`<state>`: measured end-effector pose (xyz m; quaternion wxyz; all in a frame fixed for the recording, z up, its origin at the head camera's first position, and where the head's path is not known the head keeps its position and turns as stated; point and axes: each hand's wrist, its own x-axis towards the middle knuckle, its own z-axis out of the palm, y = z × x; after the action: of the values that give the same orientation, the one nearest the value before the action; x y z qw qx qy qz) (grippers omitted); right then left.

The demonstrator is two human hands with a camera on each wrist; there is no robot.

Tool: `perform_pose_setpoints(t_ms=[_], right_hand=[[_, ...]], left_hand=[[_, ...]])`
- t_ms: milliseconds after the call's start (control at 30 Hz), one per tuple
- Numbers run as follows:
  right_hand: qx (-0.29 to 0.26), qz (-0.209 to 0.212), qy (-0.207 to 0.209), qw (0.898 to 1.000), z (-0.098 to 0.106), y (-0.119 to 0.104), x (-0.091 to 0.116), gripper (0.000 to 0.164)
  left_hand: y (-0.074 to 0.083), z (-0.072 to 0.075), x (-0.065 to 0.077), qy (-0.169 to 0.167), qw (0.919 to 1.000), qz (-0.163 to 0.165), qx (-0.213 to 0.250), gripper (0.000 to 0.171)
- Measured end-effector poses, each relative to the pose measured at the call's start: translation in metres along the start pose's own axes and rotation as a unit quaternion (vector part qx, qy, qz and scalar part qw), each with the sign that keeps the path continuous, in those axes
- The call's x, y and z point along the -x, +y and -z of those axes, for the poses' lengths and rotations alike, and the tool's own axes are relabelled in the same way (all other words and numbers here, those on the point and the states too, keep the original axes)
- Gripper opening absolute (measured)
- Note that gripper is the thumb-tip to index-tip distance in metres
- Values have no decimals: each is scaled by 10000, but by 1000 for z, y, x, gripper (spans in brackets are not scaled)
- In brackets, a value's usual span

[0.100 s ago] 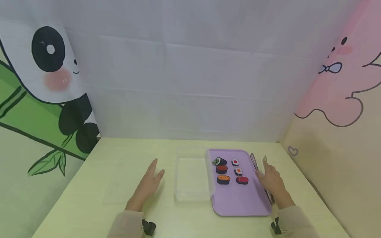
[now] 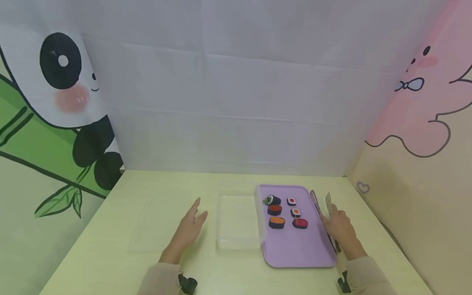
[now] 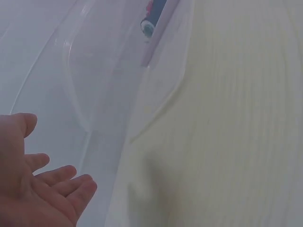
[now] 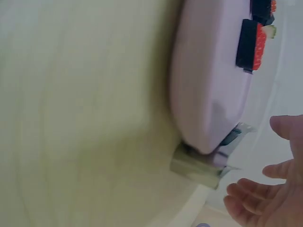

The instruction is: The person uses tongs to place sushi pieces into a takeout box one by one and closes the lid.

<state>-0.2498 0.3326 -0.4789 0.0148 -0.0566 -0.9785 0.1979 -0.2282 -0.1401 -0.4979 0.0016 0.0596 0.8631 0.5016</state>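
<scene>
In the head view my left hand (image 2: 187,230) hovers left of a clear plastic box (image 2: 239,243), fingers apart and relaxed, touching nothing. The left wrist view shows its palm side. My right hand (image 2: 341,229) is over the right edge of a purple tray (image 2: 295,250), close around metal tongs (image 2: 314,199) lying along that edge. The right wrist view shows a gap between its loosely bent fingers (image 4: 248,191) and the shiny metal end of the tongs (image 4: 196,165). Part of the tongs is hidden under this hand in the head view.
Several toy sushi pieces, including an orange-topped one (image 2: 277,222) and a red-topped one (image 2: 300,223), sit on the tray. A flat clear lid (image 2: 147,229) lies at the left. The box overlaps the tray's left edge. A white back wall (image 2: 236,143) borders the table.
My left hand has shifted slightly right, toward the box. My right hand has come a little lower and to the right, over the tongs.
</scene>
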Motion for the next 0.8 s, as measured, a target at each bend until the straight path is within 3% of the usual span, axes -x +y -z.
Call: perform_pose_setpoints(t_ms=[200,500,800], right_hand=[[-137,-320,-395,9986,-6,11,-1,71],[-181,-430,-553,9974,-11,12,-5,56],[-353,-441,-499,9972,-5,19,-6,47]], left_hand=[[8,-22,3,-67,9969,-58,786,64],[10,-40,5,-114,9958,-74,903,54],[11,-45,4,-62,9937,131,1113,52]])
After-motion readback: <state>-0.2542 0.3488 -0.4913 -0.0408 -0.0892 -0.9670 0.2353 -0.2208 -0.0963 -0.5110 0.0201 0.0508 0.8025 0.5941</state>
